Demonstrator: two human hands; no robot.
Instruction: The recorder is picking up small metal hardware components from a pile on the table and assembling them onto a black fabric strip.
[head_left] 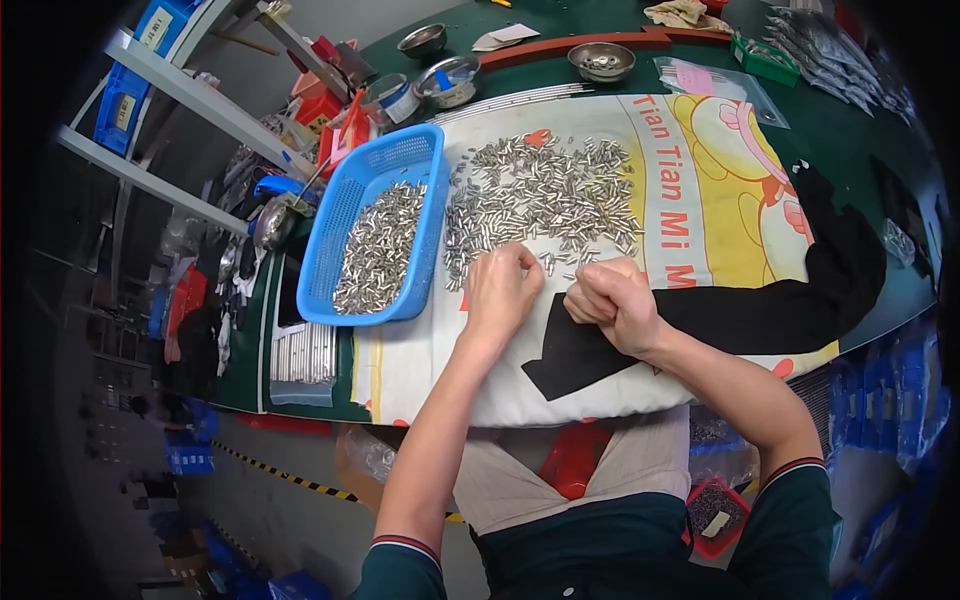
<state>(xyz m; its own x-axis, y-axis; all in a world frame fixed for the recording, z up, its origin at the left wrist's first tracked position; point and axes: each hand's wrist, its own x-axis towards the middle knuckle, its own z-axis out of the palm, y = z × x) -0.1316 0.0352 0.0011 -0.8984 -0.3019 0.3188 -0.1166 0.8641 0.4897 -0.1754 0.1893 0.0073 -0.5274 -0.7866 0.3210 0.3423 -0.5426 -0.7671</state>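
A spread of small silvery metal cylinders [545, 190] lies loose on a printed cloth [665, 235]. At its near edge my left hand [500, 287] is closed, thumb and fingertips curled together; whatever may be in the pinch is hidden. My right hand [617, 305] is closed in a fist just to the right, above a black cloth [585, 345], and its contents cannot be seen. The two hands are apart. Left of the spread stands a blue plastic basket [432, 235] with many more of the metal cylinders [382, 250] heaped inside.
Metal bowls [602, 62] and a red-brown strip [640, 40] lie at the back of the green table. Bagged metal rods [304, 355] lie at the left edge. A green tray [765, 60] and silvery bags sit far right. A shelf [190, 85] rises at left.
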